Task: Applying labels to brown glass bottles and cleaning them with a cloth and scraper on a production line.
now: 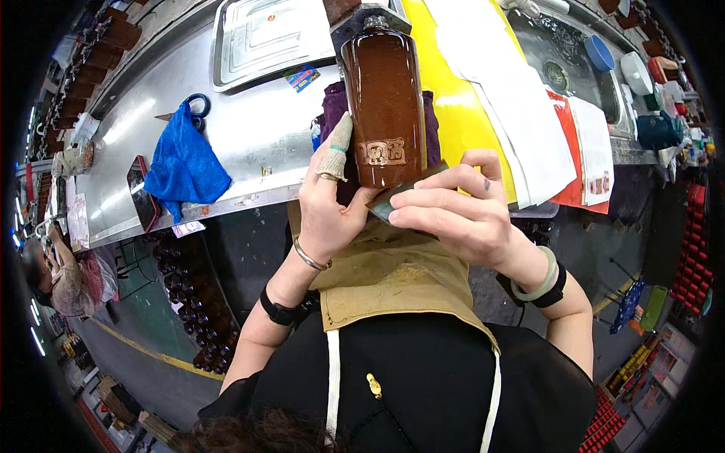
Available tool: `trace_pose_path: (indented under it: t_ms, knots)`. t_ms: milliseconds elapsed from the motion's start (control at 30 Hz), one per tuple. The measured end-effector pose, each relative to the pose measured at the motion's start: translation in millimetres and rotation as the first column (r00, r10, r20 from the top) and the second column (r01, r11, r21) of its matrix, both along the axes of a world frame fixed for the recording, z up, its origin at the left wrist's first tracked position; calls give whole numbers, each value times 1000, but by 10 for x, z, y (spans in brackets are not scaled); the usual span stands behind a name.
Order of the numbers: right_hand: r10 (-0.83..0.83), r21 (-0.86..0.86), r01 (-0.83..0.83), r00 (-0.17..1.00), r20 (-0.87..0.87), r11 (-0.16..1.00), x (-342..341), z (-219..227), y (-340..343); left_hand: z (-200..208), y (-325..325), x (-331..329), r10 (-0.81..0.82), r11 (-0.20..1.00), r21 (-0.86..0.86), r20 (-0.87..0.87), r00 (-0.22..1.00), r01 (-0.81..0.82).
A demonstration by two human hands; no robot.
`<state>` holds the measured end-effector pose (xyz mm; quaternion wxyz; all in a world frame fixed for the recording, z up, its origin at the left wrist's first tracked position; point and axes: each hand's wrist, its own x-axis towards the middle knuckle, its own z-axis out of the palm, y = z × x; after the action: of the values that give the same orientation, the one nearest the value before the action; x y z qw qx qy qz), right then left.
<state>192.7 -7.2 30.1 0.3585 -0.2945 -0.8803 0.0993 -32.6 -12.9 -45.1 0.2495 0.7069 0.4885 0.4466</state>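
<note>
In the head view, a brown bottle (384, 98) lies in front of the person, its base toward them and its neck pointing away, up against a block-like metal fixture (343, 32). A raised, coppery emblem (383, 152) shows near the base. Purple cloth (333, 111) shows along both sides of the bottle.

The left hand (328, 211) is at the bottle's lower left. Its index finger, wrapped in a beige finger cover (334, 155) with a green band, stretches along the bottle's side, and the thumb angles in toward the base. The other fingers are hidden, so one cannot tell how far that hand is closed or how firmly it grips.

The right hand (453, 211) is closed in a pinch, thumb and fingertips together on a dark, flat piece (383, 209) with a greenish sheen. The piece slants across the bottle's lower right corner; whether its edge touches the glossy surface cannot be told.

To the right of the bottle are a yellow sheet (445, 98) and white papers (521, 128). To the left, a blue cloth (185, 166) drapes over the metal table (257, 132), with scissors (198, 109) beside it.
</note>
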Motion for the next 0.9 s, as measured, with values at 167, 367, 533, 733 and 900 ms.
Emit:
trace_pose_path:
  t_ms: [167,367,533,733,900]
  knots:
    - [-139,107,146,988,-66,983,18,-50,254,55,3,16,10,1000,18,-23,1000,-10]
    - [36,-50,-34,999,31,998,-9,27,-60,40,-19,40,102,948,311,-99,990,-67]
    - [-292,-182,252,925,-242,950,124,10,65,114,-42,89,122,957,286,-242,962,-49]
    - [-399,-227,332,818,-414,916,161,-85,132,149,-64,202,224,942,321,-398,889,-94]
    - [-528,-317,425,729,-436,848,98,-85,107,65,-81,102,145,959,271,-208,967,-86]
